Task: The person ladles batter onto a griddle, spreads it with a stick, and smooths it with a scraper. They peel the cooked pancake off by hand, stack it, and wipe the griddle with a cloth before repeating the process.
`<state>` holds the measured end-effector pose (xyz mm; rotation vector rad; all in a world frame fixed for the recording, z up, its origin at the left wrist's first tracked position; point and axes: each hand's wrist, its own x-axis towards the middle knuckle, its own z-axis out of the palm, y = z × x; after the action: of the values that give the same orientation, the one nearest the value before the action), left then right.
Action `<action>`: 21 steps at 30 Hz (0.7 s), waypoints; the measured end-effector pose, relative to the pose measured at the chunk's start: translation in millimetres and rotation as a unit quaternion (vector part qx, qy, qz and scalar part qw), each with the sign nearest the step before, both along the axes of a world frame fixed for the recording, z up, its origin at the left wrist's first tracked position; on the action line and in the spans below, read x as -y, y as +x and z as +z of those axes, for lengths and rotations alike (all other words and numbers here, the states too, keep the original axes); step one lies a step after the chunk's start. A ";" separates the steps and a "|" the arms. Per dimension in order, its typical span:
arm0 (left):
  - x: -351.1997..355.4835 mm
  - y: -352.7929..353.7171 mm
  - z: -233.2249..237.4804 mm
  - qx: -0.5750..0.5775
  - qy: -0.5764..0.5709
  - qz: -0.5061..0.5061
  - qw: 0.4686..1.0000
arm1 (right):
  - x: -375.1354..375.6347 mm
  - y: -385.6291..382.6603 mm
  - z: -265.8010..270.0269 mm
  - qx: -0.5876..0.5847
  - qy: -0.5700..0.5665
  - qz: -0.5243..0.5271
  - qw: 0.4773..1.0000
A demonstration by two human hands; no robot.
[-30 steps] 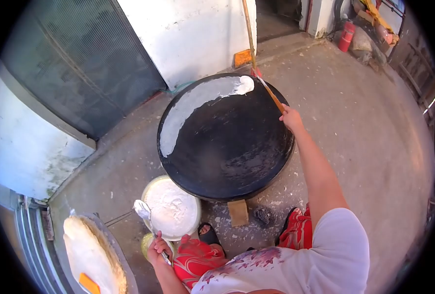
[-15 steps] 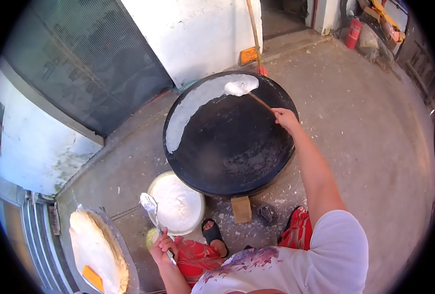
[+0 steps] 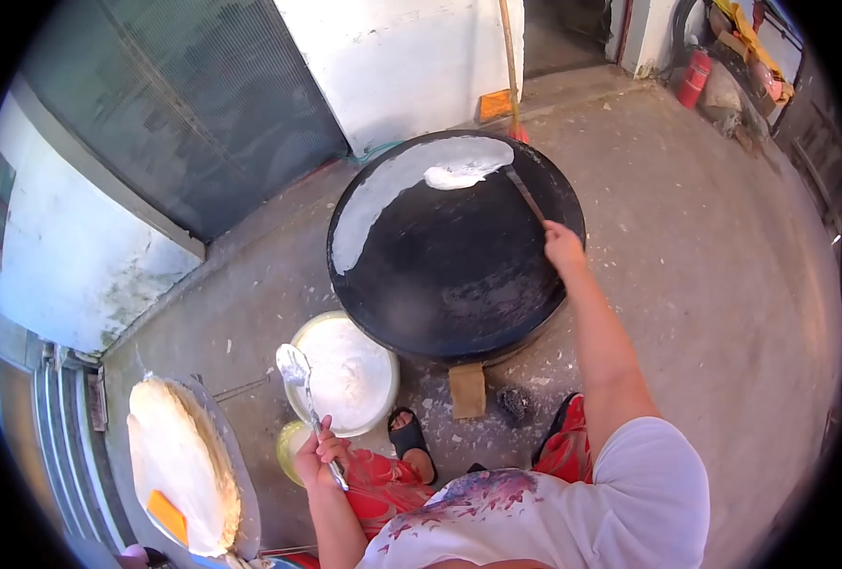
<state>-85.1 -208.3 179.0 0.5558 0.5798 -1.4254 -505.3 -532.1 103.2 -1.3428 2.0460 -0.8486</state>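
Batter [image 3: 457, 176] lies ahead and left of the nearer right hand [image 3: 564, 248], which grips a spatula [image 3: 527, 195] angled forward-left; the left hand [image 3: 320, 457] clasps a spoon [image 3: 293, 364].

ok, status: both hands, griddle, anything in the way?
Left hand gripping metal spoon. Right hand gripping spreader. Batter along far and left of griddle, middle uncoated. Bucket at near left; nothing seen blocking spreader.
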 end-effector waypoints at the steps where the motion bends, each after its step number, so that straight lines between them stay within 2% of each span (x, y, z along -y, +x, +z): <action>1: 0.5 0.3 -0.4 -0.001 0.000 0.001 1.000 | -1.9 18.2 3.6 0.020 -0.005 0.053 0.998; 3: 0.5 0.9 -1.9 0.002 -0.006 -0.006 1.000 | -1.9 52.6 12.4 -0.009 0.032 0.118 0.992; 5: 0.3 3.3 -3.0 -0.006 -0.003 -0.011 1.000 | 11.0 53.1 4.2 0.013 0.025 0.145 0.989; 7: -1.7 4.3 -1.9 -0.014 -0.002 -0.013 1.000 | -2.4 60.7 45.6 -0.023 0.058 0.067 0.996; 9: -4.4 1.8 -1.3 -0.007 -0.015 -0.022 1.000 | 8.6 66.6 19.4 -0.007 0.051 0.080 0.995; 11: -3.7 -1.3 2.3 0.002 -0.002 -0.015 1.000 | 4.7 83.7 12.3 -0.043 0.041 0.158 0.986; 13: -3.1 -2.2 3.8 0.010 0.008 -0.010 1.000 | -15.4 80.8 46.5 -0.057 0.055 0.175 0.981; 15: -3.6 -1.3 3.4 0.023 0.018 -0.013 0.999 | -26.5 61.9 53.6 -0.055 0.047 0.160 0.984; 17: -6.0 0.2 0.9 0.016 0.008 -0.018 1.000 | -25.6 46.5 29.4 -0.064 0.018 0.026 0.997; 19: -7.0 1.8 -1.1 0.014 -0.001 -0.026 1.000 | -17.1 50.4 0.4 0.015 -0.017 0.040 0.999; 21: -5.6 2.7 -4.5 0.003 -0.012 -0.034 0.999 | -21.9 79.9 7.0 -0.015 -0.012 0.134 0.991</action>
<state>-82.4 -202.8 174.5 0.5652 0.5430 -1.4918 -425.4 -510.2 110.2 -1.6071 1.8271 -0.7386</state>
